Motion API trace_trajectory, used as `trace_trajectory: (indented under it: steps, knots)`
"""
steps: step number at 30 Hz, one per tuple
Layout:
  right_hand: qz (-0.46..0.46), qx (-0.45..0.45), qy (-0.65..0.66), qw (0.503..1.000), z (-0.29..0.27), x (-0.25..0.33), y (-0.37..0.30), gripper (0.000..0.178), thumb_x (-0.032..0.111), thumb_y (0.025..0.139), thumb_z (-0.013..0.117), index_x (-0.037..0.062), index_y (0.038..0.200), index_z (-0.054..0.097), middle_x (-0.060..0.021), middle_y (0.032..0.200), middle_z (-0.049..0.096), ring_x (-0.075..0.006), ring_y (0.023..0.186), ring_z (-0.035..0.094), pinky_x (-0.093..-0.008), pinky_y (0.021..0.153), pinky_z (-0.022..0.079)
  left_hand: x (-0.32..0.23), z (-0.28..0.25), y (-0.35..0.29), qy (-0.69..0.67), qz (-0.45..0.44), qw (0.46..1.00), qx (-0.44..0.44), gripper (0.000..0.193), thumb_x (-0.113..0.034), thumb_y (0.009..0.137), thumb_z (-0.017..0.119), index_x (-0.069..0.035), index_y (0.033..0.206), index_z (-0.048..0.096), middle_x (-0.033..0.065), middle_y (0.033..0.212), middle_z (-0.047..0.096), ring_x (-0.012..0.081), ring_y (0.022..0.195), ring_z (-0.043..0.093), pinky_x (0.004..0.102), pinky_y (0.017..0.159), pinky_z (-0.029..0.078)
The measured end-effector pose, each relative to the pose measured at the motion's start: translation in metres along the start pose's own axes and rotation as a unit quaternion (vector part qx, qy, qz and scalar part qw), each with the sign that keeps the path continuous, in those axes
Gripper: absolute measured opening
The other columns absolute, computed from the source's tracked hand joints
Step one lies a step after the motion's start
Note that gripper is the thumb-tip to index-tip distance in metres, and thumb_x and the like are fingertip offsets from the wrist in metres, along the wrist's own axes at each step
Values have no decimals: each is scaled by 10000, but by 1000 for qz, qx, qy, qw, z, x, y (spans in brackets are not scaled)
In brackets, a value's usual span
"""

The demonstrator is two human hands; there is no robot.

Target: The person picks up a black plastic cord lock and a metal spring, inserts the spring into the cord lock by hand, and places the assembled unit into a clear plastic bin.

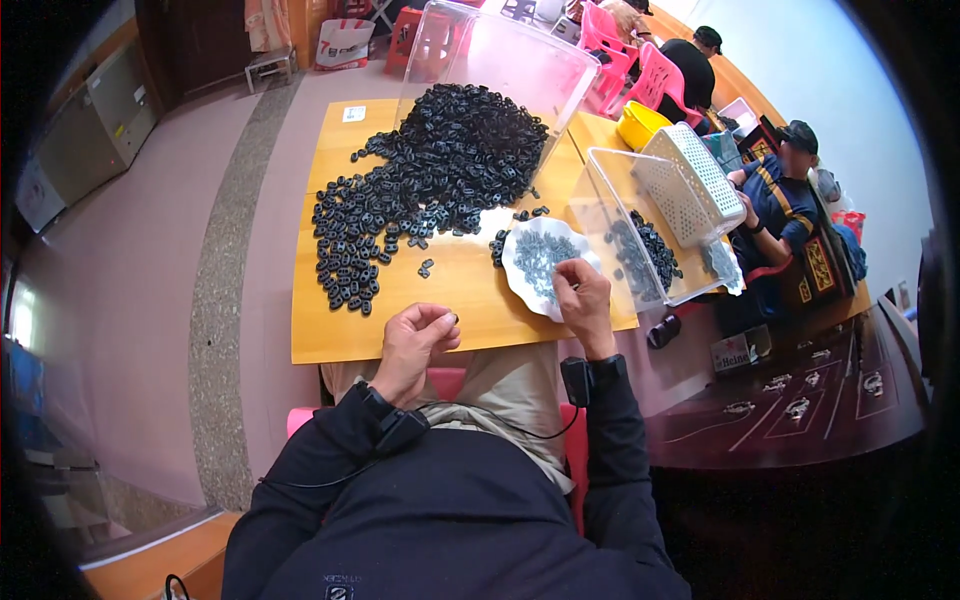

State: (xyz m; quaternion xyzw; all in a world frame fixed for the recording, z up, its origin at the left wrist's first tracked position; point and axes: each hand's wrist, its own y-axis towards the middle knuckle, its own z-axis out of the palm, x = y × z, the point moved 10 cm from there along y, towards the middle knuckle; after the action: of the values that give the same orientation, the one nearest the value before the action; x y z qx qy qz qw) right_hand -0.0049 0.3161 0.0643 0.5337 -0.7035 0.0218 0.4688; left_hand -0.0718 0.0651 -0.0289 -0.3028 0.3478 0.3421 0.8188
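Two bare hands are held over the near part of a yellow wooden worktop (335, 342). A small dark piece (455, 319) is pinched between the thumb and forefinger of the left hand (412, 345). The fingertips of the right hand (585, 298) are brought together over the near right side of a white wavy-edged plate (527, 291); whether anything is gripped there cannot be told. Small greyish pieces (543, 250) are spread in the plate, just beyond the right hand's fingertips. A few loose black pieces (427, 267) are seen just ahead of the left hand. Farther ahead of it, a large heap of black pieces (455, 150) is spread, its far part lying at a clear box (520, 50). To the right of the right hand, more black pieces are contained in a clear bin (603, 190). Beyond that hand, to its right, a white basket with holes (690, 185) and a yellow bowl (640, 125) are placed.
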Motion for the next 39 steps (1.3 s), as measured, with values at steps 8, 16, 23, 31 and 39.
trace_trajectory:
  steps: [8,16,23,31,39]
  knots:
    - [145,110,347,920,55,42,-32,95,37,878,640,-38,936,654,-59,752,661,-104,644,630,-232,586,531,2,21,-4,52,0,995,88,144,-104,925,597,-25,1046,601,21,818,613,100,732,612,258,667,554]
    - [71,161,364,915,85,75,-54,71,8,853,653,-37,907,663,-40,897,604,-92,809,552,-204,690,450,16,40,-19,-46,-98,981,164,186,-151,930,603,-8,1048,623,9,820,615,80,711,595,235,657,543]
    - [146,184,460,856,96,69,-70,109,46,862,657,-41,925,676,-49,939,595,-113,850,554,-222,750,451,23,45,-24,-100,-140,969,178,186,-201,943,575,-32,1004,621,4,810,625,79,685,608,218,652,541]
    - [118,164,435,877,90,75,-69,111,48,863,656,-43,925,674,-59,920,607,-120,829,567,-221,732,461,20,41,-21,-102,-109,975,162,162,-190,944,578,-35,971,618,26,803,632,109,686,618,247,660,547]
    - [44,171,268,947,74,84,-62,123,89,876,654,-34,865,643,-47,769,603,-101,682,550,-240,593,443,12,34,-16,1,-58,989,134,151,-174,932,602,-24,942,616,20,766,599,97,664,585,248,654,531]
